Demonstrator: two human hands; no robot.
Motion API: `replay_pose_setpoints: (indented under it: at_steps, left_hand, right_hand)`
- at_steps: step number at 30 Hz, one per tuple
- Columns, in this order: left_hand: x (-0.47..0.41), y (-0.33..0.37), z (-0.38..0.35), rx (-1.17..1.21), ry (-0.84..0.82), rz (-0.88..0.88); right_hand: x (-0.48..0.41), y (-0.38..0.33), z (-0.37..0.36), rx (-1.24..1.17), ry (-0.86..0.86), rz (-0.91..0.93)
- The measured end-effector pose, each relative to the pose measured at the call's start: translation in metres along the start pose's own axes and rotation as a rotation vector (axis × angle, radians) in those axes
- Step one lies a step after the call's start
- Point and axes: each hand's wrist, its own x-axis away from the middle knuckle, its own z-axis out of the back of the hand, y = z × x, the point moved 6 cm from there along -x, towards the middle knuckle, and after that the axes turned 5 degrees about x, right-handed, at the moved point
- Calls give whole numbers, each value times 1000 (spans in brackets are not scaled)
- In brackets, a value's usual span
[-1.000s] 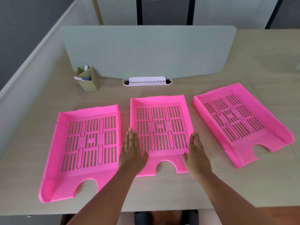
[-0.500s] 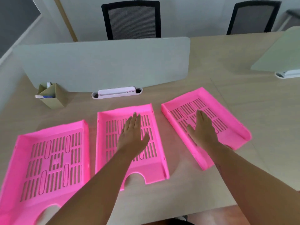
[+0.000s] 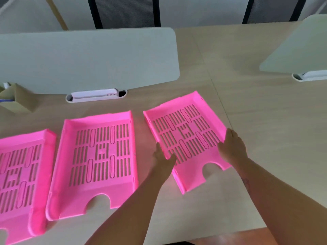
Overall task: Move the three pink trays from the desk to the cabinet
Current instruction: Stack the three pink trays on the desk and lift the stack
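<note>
- Here, 3 pink trays lie flat in a row on a pale wooden desk (image 3: 265, 121), seen from above by the person working at it.
- The right tray (image 3: 185, 137) sits turned at an angle to the other 2, its notched front edge toward the person.
- The left hand (image 3: 163, 159) is on that tray's left wall, thumb hooked over the rim onto the slotted floor, fingers down the outer side; it is closed on the wall.
- The right hand (image 3: 232, 147) is on the tray's right wall, thumb lying inside on the slats and the rest of the hand wrapped over the outer edge; it too is closed on the wall.
- The tray lies directly between the 2 hands, both forearms reaching in from the lower edge of the view.
- The middle tray (image 3: 99, 160) lies just to the left of the left forearm, apart from the hand and untouched.
- The left tray (image 3: 23, 179) is partly cut off by the frame edge and lies just beside the middle one.
- Behind the trays stands a grey divider panel (image 3: 88, 59), with a white cable slot (image 3: 96, 95) at its foot.
- A cardboard pen holder (image 3: 16, 98) stands at the far left.
- Whether the held tray has left the desk surface cannot be told.
</note>
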Motion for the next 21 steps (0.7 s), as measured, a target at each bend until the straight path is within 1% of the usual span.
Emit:
replay_pose_setpoints:
  at_steps: [1,4,7,10,13,15,18,21]
  left_hand:
    - [1,-4,-3,22,35,40]
    - [1,-6,6,-116,158,65]
    - [-3,18,24,-239,175,-9]
    - [-8,52,57,-352,211,-95]
    - [-4,79,107,-393,223,-168]
    - [3,86,151,-445,261,-175]
    - [21,84,223,-510,337,-163]
    - [40,68,286,-488,395,-167]
  right_hand:
    - [0,4,-2,-11,11,-3]
    - [0,15,-5,-91,29,-53]
    - [-1,15,6,-242,65,-77]
    - [0,-6,29,-391,116,14]
    - [11,-48,47,-548,102,63]
    - [23,-87,47,-599,68,107]
    - [52,-149,34,-661,39,189]
    - [89,-199,11,-699,26,234]
